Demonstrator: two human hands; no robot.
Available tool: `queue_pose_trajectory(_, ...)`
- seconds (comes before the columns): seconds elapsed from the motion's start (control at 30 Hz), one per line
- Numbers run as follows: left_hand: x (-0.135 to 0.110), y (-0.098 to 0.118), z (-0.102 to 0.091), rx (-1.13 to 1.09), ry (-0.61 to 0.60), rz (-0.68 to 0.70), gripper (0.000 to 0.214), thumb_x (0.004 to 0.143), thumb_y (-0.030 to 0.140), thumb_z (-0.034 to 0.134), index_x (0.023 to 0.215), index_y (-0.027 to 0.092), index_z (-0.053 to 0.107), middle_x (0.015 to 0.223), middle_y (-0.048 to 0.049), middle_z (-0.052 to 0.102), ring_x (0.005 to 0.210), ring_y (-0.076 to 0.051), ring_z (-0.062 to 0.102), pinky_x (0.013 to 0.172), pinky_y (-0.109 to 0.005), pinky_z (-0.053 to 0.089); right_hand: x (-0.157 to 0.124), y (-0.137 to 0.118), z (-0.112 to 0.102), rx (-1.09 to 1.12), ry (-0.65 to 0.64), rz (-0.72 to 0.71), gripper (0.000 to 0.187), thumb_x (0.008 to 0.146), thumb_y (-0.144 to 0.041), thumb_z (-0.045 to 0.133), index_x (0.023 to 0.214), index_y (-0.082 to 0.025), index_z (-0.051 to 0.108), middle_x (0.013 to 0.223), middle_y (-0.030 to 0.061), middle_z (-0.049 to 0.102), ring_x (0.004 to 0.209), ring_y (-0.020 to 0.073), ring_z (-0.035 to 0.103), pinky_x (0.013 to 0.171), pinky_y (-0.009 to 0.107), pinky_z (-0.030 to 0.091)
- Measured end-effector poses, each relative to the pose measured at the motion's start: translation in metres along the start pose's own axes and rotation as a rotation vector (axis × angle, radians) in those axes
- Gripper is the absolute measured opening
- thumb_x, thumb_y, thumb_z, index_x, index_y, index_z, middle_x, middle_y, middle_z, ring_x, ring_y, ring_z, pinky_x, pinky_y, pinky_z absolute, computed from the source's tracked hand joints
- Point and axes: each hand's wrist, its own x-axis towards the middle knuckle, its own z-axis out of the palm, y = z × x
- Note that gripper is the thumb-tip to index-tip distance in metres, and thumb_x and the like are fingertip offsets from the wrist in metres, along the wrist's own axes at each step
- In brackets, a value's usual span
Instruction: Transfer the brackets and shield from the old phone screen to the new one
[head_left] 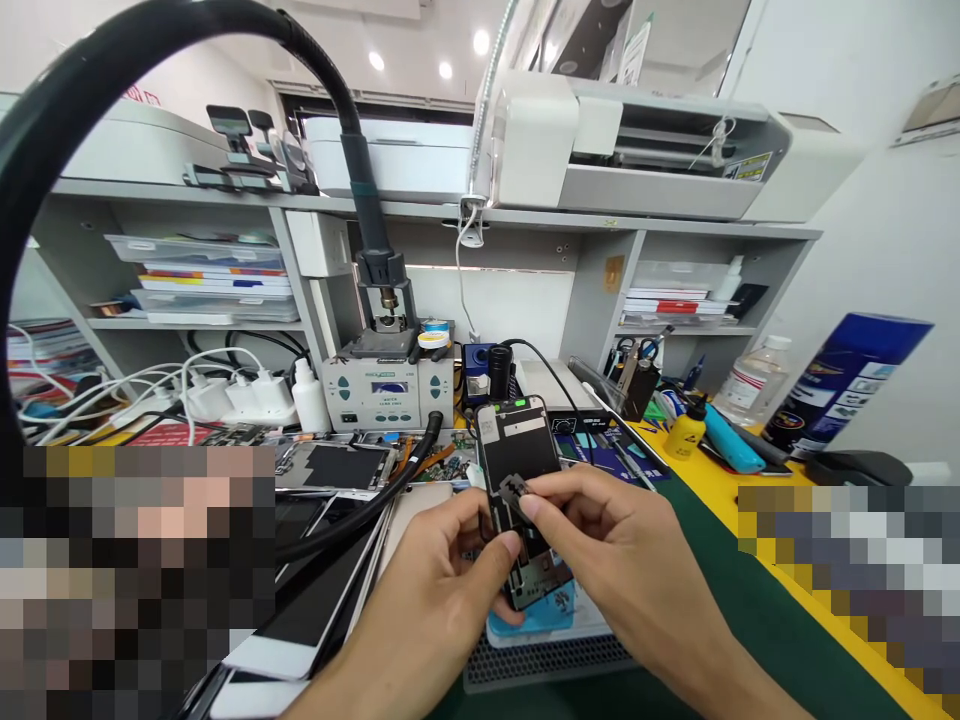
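My left hand (457,560) is closed around the lower left edge of a phone screen (525,450), thumb on its face. The screen's dark inner side faces me, with a green tab at its top and a metal-coloured strip along its lower end. It is tilted up over the mat. Between the thumb and forefinger of my right hand (600,530) is a small dark razor blade (514,490) with a slotted middle, held against or just over the screen. Its far end is hidden by my fingers. A blue-and-white packet (551,610) lies beneath.
A rework station (390,390) with a thick black hose stands behind, and loose phone parts (334,465) lie in front of it. Several tablets or screens (277,650) are stacked at left. A yellow bottle (684,430) and a blue spray can (847,380) stand at right.
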Motion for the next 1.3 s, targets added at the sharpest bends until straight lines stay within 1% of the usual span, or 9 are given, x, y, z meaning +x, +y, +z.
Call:
queue_pose_trajectory(0.13,-0.0015,-0.0007,0.0004,0.008,-0.004,0.012,0.022,0.093,0.033,0.053,0.101,0.017,0.066,0.080,-0.0008,0.052,0.074,-0.017,0.054,0.063,-0.034,0.062,-0.0001,0.0003,-0.0002,-0.004,-0.005,-0.004,0.015,0.086,-0.033,0.064,0.081,-0.022,0.074,0.067,0.0014,0.066,0.056,0.0148,0.055,0.048,0.024,0.041)
queue_pose_trajectory(0.3,-0.0017,-0.0018,0.0004,0.025,0.009,0.000,0.021,0.093,0.035,0.054,0.094,0.017,0.065,0.076,0.0011,0.047,0.072,-0.016,0.054,0.063,-0.034,0.062,0.0012,0.0004,-0.0014,-0.012,-0.025,0.001,0.017,0.087,-0.034,0.064,0.084,-0.022,0.075,0.069,0.0020,0.068,0.058,0.0155,0.057,0.049,0.025,0.041)
queue_pose_trajectory(0.47,-0.0021,-0.0007,0.0000,0.052,0.002,-0.009,0.025,0.093,0.038,0.053,0.101,0.017,0.066,0.078,0.0001,0.051,0.070,-0.017,0.057,0.064,-0.034,0.061,0.0007,0.0002,-0.0013,-0.011,-0.023,-0.007,0.016,0.088,-0.032,0.064,0.085,-0.021,0.074,0.070,0.0017,0.068,0.057,0.0152,0.057,0.049,0.024,0.042)
queue_pose_trajectory(0.57,-0.0009,0.0013,0.0009,0.035,0.005,-0.020,0.025,0.089,0.036,0.060,0.103,0.017,0.067,0.079,-0.0009,0.054,0.070,-0.018,0.057,0.064,-0.034,0.062,0.0008,0.0020,-0.0009,-0.020,-0.027,-0.031,0.014,0.089,-0.030,0.063,0.086,-0.023,0.075,0.072,0.0009,0.068,0.059,0.0149,0.058,0.052,0.024,0.043)
queue_pose_trajectory(0.67,0.0008,0.0031,0.0017,0.042,0.019,-0.035,0.025,0.085,0.034,0.065,0.103,0.016,0.067,0.082,-0.0015,0.057,0.068,-0.017,0.058,0.063,-0.031,0.060,0.0011,0.0050,-0.0002,-0.033,-0.026,-0.063,0.013,0.089,-0.027,0.062,0.087,-0.024,0.075,0.075,0.0007,0.068,0.060,0.0147,0.058,0.053,0.024,0.043)
queue_pose_trajectory(0.8,-0.0002,0.0035,0.0008,0.108,0.017,-0.033,0.025,0.091,0.037,0.057,0.102,0.017,0.067,0.084,-0.0019,0.059,0.067,-0.016,0.060,0.065,-0.028,0.058,0.0009,0.0077,0.0005,-0.039,-0.024,-0.102,0.013,0.089,-0.024,0.062,0.086,-0.025,0.075,0.076,0.0007,0.068,0.061,0.0143,0.058,0.054,0.024,0.043)
queue_pose_trajectory(0.93,-0.0014,0.0030,-0.0001,0.143,0.022,-0.035,0.025,0.091,0.038,0.058,0.101,0.018,0.067,0.081,-0.0007,0.057,0.067,-0.016,0.061,0.067,-0.028,0.057,0.0015,0.0089,0.0012,-0.036,-0.026,-0.126,0.014,0.089,-0.022,0.061,0.084,-0.024,0.074,0.075,0.0009,0.068,0.061,0.0144,0.058,0.055,0.024,0.043)
queue_pose_trajectory(1.1,0.0000,0.0041,0.0006,0.127,0.023,-0.032,0.025,0.090,0.037,0.060,0.104,0.018,0.068,0.083,-0.0016,0.060,0.069,-0.017,0.063,0.066,-0.028,0.057,0.0027,0.0084,0.0001,-0.023,-0.037,-0.101,0.014,0.089,-0.023,0.061,0.086,-0.024,0.075,0.075,0.0004,0.067,0.059,0.0135,0.056,0.053,0.024,0.041)
queue_pose_trajectory(1.3,0.0001,0.0055,0.0004,0.097,0.010,-0.048,0.026,0.090,0.034,0.059,0.107,0.016,0.069,0.092,-0.0042,0.066,0.069,-0.015,0.063,0.066,-0.028,0.058,0.0026,0.0022,-0.0068,0.054,-0.110,0.002,0.014,0.089,-0.026,0.062,0.082,-0.023,0.074,0.072,-0.0018,0.067,0.060,0.0124,0.055,0.051,0.021,0.039)
